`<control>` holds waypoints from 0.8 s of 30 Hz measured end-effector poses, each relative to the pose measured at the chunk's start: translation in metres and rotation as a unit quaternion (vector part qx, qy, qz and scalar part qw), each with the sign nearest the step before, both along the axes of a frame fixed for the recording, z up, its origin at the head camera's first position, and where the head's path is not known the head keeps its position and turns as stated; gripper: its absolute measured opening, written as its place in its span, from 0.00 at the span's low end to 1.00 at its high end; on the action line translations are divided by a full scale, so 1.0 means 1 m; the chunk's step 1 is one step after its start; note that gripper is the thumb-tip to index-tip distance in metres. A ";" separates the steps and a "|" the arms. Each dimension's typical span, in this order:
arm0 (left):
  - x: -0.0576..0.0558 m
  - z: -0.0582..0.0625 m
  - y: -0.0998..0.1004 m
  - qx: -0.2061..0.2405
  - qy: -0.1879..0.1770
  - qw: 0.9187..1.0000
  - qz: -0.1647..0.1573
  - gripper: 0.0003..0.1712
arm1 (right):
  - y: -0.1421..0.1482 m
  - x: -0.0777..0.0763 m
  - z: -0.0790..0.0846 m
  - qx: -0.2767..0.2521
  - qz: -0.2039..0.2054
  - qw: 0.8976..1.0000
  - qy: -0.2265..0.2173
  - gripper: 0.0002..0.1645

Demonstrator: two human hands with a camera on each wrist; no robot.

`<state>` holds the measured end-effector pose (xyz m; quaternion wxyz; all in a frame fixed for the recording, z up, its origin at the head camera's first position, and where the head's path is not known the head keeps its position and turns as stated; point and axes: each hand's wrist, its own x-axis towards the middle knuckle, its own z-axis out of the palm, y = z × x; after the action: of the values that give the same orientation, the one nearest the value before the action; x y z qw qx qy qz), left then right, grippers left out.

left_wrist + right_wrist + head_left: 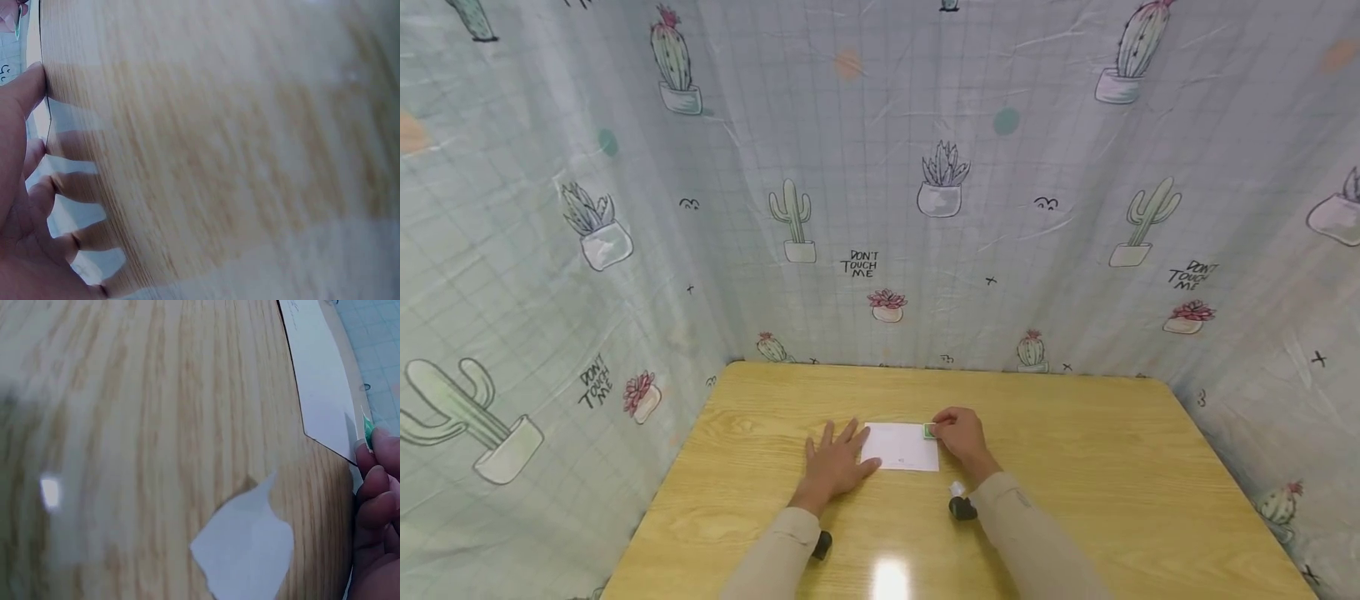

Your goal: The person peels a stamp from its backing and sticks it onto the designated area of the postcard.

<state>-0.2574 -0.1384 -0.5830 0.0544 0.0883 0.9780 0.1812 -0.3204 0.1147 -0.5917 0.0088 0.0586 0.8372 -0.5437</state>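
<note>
A white envelope (898, 448) lies flat on the wooden table in front of me. My left hand (835, 464) rests at its left side with fingers spread, thumb and index fingertips over the left edge. At the upper right corner, my right hand (962, 433) pinches a small green stamp (928, 431) with a white border between thumb and fingers. In the right wrist view the stamp (369, 432) stands tilted on edge, close over the envelope's corner (331, 425). The fingers hide part of it.
A torn white paper scrap (250, 544) lies on the table nearer to me, below the right hand. Black wrist cameras sit under the left sleeve (775, 550) and right sleeve (1030, 533). A cactus-print curtain (880, 167) hangs behind the table (1075, 450) and along its sides.
</note>
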 end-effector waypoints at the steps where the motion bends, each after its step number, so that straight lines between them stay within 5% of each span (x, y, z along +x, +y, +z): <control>1: -0.001 0.001 0.000 0.000 0.001 1.000 -0.001 0.40 | 0.000 -0.001 0.000 0.004 0.000 1.000 0.000 0.04; 24: 0.002 0.006 0.000 -0.001 -0.006 1.000 -0.002 0.40 | -0.006 -0.001 0.006 0.092 0.013 0.995 -0.021 0.02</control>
<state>-0.2557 -0.1382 -0.5773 0.0608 0.0895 0.9776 0.1804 -0.3212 0.1091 -0.5862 0.0275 0.0597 0.8840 -0.4628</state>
